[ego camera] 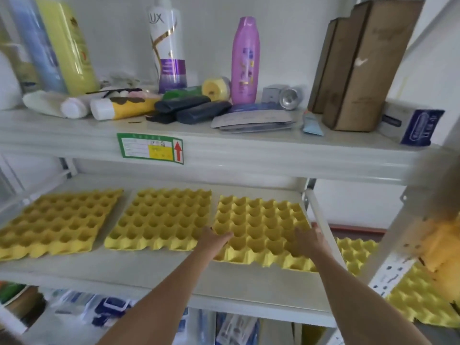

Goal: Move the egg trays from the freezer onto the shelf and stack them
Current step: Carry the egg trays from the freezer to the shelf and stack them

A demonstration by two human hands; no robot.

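Three yellow egg trays lie side by side on the middle shelf (139, 270): a left tray (57, 222), a middle tray (161, 217) and a right tray (258, 227). My left hand (214, 239) grips the right tray's left edge. My right hand (307, 239) holds its right side, fingers over the rim. More yellow egg trays (408, 295) lie lower down at the right, beyond the shelf post, partly hidden.
The upper shelf (249, 150) carries shampoo bottles, tubes, dark pouches, brown cartons (358, 68) and a blue box. A white shelf post (398, 247) stands at the right. The lower shelf holds packets and boxes. A blurred orange object sits at far right.
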